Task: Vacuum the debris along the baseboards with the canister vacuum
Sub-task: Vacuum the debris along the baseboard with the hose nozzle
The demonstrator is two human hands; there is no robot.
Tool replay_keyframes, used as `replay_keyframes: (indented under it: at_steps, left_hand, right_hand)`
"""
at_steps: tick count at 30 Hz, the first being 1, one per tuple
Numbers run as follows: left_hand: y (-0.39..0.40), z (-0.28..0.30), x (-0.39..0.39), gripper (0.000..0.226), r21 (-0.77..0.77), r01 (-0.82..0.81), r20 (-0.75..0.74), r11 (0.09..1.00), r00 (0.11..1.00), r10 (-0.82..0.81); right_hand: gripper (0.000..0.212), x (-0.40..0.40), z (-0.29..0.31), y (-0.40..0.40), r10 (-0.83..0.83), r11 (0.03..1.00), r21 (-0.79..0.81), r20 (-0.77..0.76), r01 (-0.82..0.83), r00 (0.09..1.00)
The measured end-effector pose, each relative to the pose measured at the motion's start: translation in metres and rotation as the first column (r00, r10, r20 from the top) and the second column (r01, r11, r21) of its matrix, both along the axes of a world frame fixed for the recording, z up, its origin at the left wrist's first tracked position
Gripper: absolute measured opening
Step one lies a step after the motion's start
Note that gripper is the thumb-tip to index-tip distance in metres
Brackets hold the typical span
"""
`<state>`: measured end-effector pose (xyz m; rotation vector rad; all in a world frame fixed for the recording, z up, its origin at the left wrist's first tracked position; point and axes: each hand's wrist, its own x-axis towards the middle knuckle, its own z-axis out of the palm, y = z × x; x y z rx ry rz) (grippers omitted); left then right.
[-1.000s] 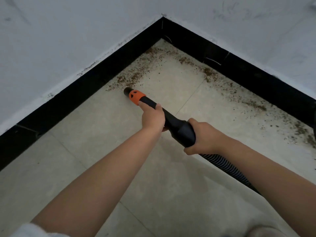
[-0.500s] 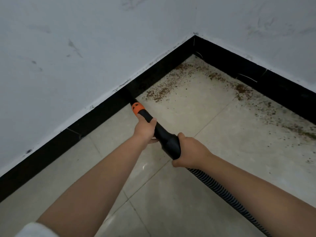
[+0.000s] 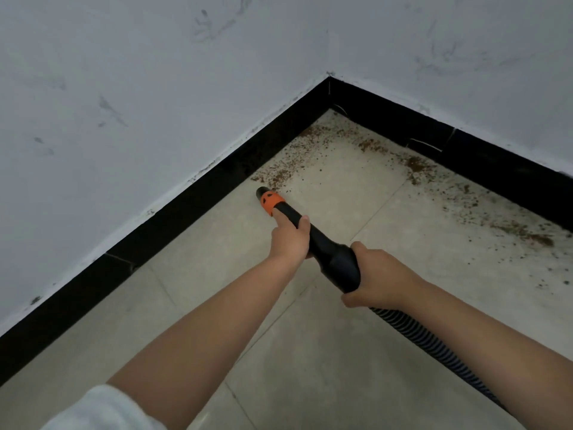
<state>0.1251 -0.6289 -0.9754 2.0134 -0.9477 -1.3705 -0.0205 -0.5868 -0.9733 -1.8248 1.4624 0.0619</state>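
Note:
A black vacuum nozzle (image 3: 322,243) with an orange collar (image 3: 270,202) points at the floor beside the left black baseboard (image 3: 173,212). My left hand (image 3: 290,240) grips the narrow tube just behind the orange collar, forefinger stretched along it. My right hand (image 3: 376,279) grips the thick rear of the nozzle where the ribbed hose (image 3: 434,352) joins. The nozzle tip sits just short of a line of brown debris (image 3: 279,175) that runs along the left baseboard into the corner. More debris (image 3: 415,164) lies along the right baseboard (image 3: 465,150). The canister is out of view.
Two white scuffed walls (image 3: 155,88) meet at a corner at the upper middle. The floor is pale tile (image 3: 217,305) with thin grout lines. The hose trails off toward the lower right edge.
The nozzle tip has pulled back from the left baseboard and moved toward the corner, now at the near end of the debris line. Both hands keep their grip.

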Motion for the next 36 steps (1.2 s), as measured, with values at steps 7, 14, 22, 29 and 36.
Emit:
replay_keyframes:
  at_steps: [7,14,22,29,36]
  left_hand:
    - [-0.001,-0.01,-0.033,0.074,-0.01,0.142,-0.102,0.99,0.985,-0.142]
    - [-0.023,-0.009,-0.01,0.071,0.02,0.073,-0.029,0.997,0.997,-0.073]
    - [-0.045,-0.008,0.043,0.071,0.0,-0.057,-0.098,0.998,0.994,0.057]
    - [-0.039,-0.007,0.025,0.071,-0.027,-0.002,-0.103,1.0,0.995,-0.001]
    - [-0.022,-0.01,-0.009,0.076,-0.007,0.073,-0.119,0.997,0.99,-0.074]
  right_hand:
    - [0.054,-0.035,0.002,0.017,-0.116,0.993,-0.003,-0.093,0.117,0.989]
    - [0.054,-0.004,-0.008,-0.004,-0.117,0.993,0.004,-0.053,0.117,0.992]
    - [0.053,0.046,-0.014,-0.031,-0.08,0.997,0.003,0.012,0.08,0.997]
    - [0.052,0.029,-0.014,-0.023,-0.119,0.993,-0.006,0.009,0.119,0.993]
    - [0.053,-0.007,-0.007,-0.004,-0.134,0.991,0.013,-0.057,0.135,0.989]
